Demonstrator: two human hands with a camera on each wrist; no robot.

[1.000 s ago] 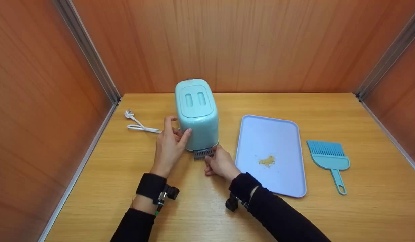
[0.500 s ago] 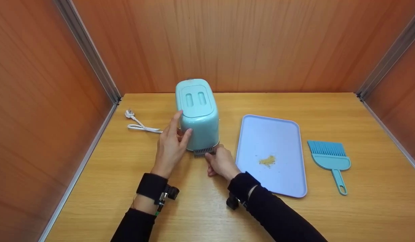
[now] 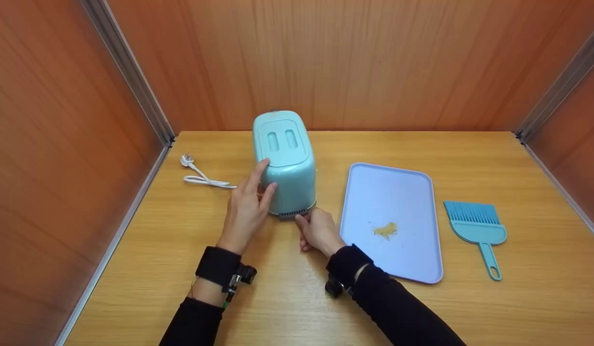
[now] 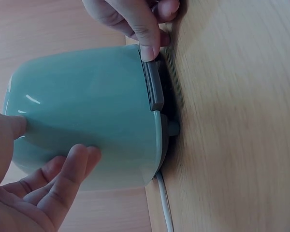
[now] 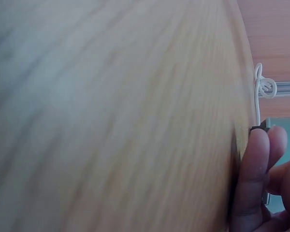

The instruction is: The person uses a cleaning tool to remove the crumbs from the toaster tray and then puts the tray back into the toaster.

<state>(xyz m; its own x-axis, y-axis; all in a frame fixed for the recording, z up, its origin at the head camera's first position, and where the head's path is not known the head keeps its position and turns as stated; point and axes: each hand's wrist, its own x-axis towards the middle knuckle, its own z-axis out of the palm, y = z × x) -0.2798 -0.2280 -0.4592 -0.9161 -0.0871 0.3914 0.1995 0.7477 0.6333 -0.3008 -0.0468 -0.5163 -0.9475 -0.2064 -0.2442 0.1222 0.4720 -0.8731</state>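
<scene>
A mint-green toaster (image 3: 293,187) with a flat lid stands left of the table's middle. A dark grey slotted crumb tray (image 4: 155,87) sticks out a little from its base at the near end. My left hand (image 3: 244,211) touches the toaster's left near corner with spread, fairly straight fingers, one fingertip up at the lid's edge. Low at the base, my right hand (image 3: 318,228) pinches the crumb tray's right end, thumb over its outer edge and the other fingers bent underneath. In the right wrist view those fingers (image 5: 253,169) lie close to the tabletop and cover most of the tray.
A lilac serving tray (image 3: 388,185) with a small heap of yellowish crumbs (image 3: 386,230) lies to the right. Beyond it is a blue brush fitted on a dustpan (image 3: 477,233). A white cord with a plug (image 3: 187,161) lies left of the toaster. Wood-grain panels enclose the table.
The crumb tray has slid further into the toaster's base, with my right hand moving forward along with it. My left index finger has shifted from the toaster's side up to the lid's edge.
</scene>
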